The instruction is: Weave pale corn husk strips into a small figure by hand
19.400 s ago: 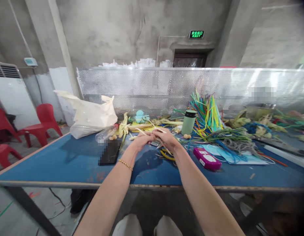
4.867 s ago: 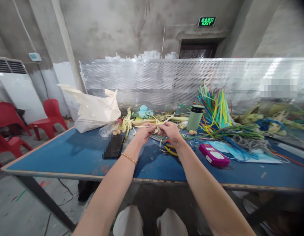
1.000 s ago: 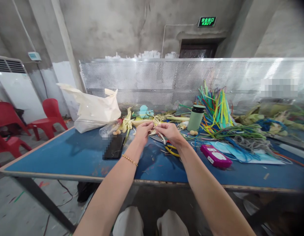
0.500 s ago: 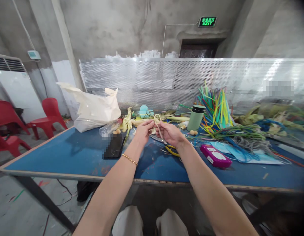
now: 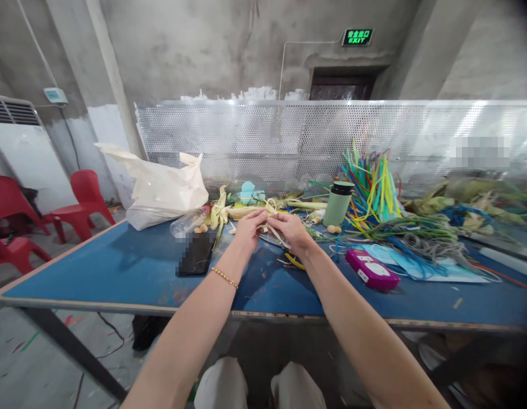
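Black slab [image 5: 198, 255], maybe a phone, is lying left of the left hand [image 5: 249, 227], which is pinching a pale strip [image 5: 278, 237]. That's looping up between both hands, with the right hand [image 5: 293, 229] pinching it too. Green canister [image 5: 337, 207] is sitting beyond, rightward. Strip's probably feeling light, bendy, splitty, so I'd be gripping near the loop's base.

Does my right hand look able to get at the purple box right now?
Probably yes: nothing lies on the purple box, off to the right of your right hand, though that hand is pinching a pale strip.
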Demonstrator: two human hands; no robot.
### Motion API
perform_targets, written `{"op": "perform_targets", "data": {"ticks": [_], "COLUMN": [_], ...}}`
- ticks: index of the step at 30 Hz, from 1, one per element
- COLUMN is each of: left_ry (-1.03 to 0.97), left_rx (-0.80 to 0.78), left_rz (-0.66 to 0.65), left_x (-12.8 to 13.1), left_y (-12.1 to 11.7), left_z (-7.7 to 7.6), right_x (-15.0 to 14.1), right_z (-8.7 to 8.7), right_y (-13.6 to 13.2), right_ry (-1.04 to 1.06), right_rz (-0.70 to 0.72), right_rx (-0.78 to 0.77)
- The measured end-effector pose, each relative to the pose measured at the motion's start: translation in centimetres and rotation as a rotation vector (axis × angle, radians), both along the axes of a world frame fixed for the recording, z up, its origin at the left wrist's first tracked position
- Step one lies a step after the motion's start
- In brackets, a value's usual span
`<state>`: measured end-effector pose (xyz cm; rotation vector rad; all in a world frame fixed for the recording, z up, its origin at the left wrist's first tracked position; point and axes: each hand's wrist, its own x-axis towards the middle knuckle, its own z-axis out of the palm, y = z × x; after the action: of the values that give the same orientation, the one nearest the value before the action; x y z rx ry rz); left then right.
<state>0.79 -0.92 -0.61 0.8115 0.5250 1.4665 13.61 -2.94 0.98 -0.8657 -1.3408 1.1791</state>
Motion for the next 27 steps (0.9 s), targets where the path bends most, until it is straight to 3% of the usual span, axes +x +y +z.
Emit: {"op": "perform_targets", "data": {"ticks": [3, 9, 14, 20, 23, 25, 27], "left_ry": [-0.004, 0.127, 0.421, 0.332, 0.338, 0.392, 0.445], "left_rx": [0.004, -0.003, 0.146, 0.12, 0.135, 0.148, 0.165], "left_rz": [-0.004, 0.025, 0.096, -0.142, -0.151, -0.094, -0.041], "left_x": [0.1, 0.5, 0.4, 0.0, 0.2, 0.4, 0.7], "left_y": [-0.1, -0.4, -1.1, -1.8, -2.1, -2.1, -2.0], "left_z": [0.0, 0.2, 0.7, 1.2, 1.3, 1.3, 1.2], "right_x": [-0.1, -0.2, 0.5, 1.9, 2.5, 2.8, 3.0], "right_z": [0.0, 0.2, 0.9, 1.5, 1.3, 1.1, 1.0], "right_y": [0.2, 0.6, 0.0, -0.5, 0.0, 0.6, 1.1], "right_ry": [0.07, 0.255, 0.084, -0.07, -0.119, -0.171, -0.209], "right_rz": [-0.027, -0.209, -0.267, -0.1, -0.082, -0.211, -0.45], "right_rx": [0.006, 0.017, 0.12, 0.156, 0.162, 0.215, 0.319]}}
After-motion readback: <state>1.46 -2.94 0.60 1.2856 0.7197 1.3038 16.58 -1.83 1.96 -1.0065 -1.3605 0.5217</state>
